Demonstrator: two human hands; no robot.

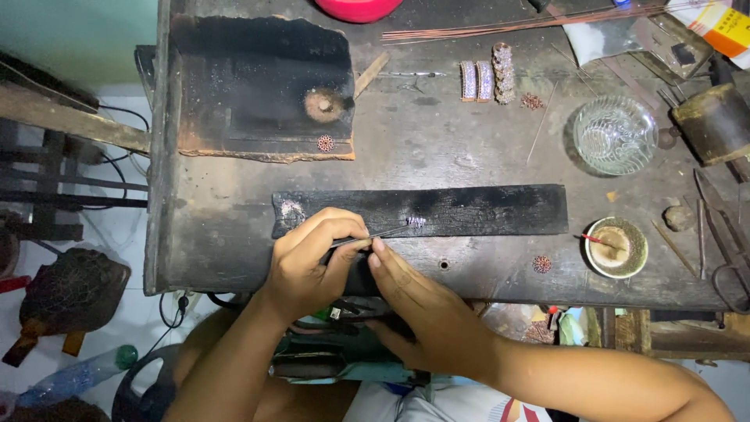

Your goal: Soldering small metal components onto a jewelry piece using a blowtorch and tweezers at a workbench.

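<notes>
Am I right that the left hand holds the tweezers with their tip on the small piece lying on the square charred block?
Not quite. The left hand does hold the tweezers, but the small piece lies on the long charred strip, not the square charred block. The head view shows it.

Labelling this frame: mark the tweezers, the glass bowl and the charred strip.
tweezers [367, 237], head view, mid-shaft right of the left hand's fingers
glass bowl [615, 134], head view, centre of its ribbed inside
charred strip [492, 209], head view, bare middle of its top

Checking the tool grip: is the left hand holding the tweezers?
Yes, the left hand pinches the tweezers, whose tips reach the charred strip.
</notes>
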